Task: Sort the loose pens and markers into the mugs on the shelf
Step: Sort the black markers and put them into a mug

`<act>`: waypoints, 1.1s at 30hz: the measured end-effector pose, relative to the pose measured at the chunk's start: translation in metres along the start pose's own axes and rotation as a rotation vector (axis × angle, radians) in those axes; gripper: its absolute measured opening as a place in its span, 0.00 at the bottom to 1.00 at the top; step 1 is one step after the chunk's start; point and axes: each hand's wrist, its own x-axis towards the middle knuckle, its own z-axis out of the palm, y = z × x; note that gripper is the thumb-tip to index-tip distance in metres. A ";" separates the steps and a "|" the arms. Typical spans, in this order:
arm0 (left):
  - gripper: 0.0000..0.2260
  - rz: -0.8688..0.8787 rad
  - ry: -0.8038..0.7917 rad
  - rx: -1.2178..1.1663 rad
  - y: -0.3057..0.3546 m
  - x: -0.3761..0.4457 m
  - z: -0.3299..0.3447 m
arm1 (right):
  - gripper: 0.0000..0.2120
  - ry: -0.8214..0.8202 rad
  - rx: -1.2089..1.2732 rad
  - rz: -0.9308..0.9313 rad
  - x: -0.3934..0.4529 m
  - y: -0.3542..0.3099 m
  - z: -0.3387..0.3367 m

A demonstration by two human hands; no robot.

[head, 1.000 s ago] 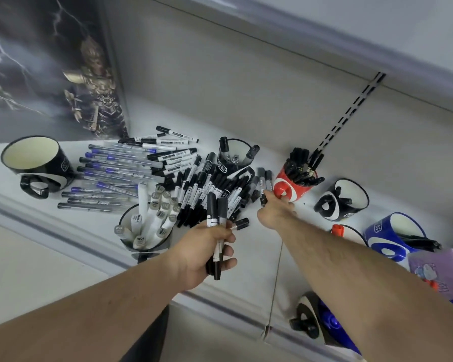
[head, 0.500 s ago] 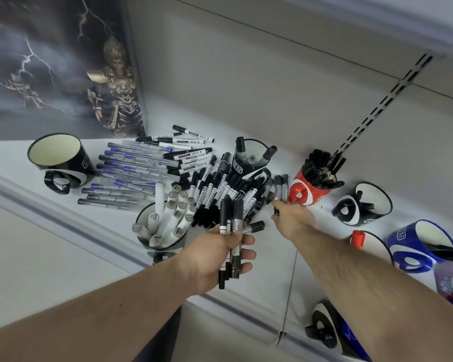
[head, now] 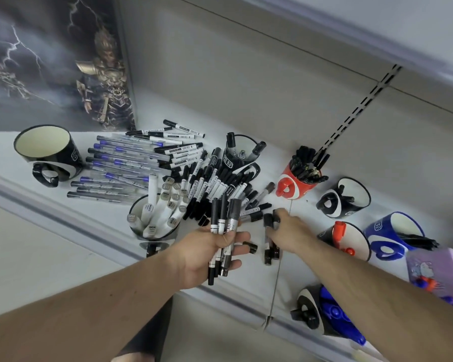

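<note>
Markers [head: 221,232] fill your left hand [head: 207,253]; right hand [head: 285,232] pinches one black marker [head: 267,240]. Add it gently beside them.

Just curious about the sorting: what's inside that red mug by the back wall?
The red mug is packed with black pens standing upright, caps fanned above the rim. Their lower ends and the mug's bottom are hidden by its wall.

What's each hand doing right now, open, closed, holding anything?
Left hand: closed around a bundle of black markers, held above the shelf.
Right hand: closed on a black marker, just lifted beside the loose pile.
</note>
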 end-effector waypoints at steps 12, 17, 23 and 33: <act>0.09 0.017 -0.028 -0.081 0.006 -0.001 0.001 | 0.08 0.191 0.643 0.163 -0.034 -0.033 -0.025; 0.13 0.040 -0.055 -0.060 0.010 -0.005 0.007 | 0.12 0.031 1.132 -0.262 -0.120 -0.066 -0.064; 0.14 0.146 -0.066 0.055 0.009 -0.010 0.017 | 0.10 0.054 1.281 -0.327 -0.133 -0.066 -0.047; 0.08 0.342 -0.141 0.374 0.006 -0.003 0.026 | 0.10 0.092 1.382 -0.143 -0.125 -0.063 -0.032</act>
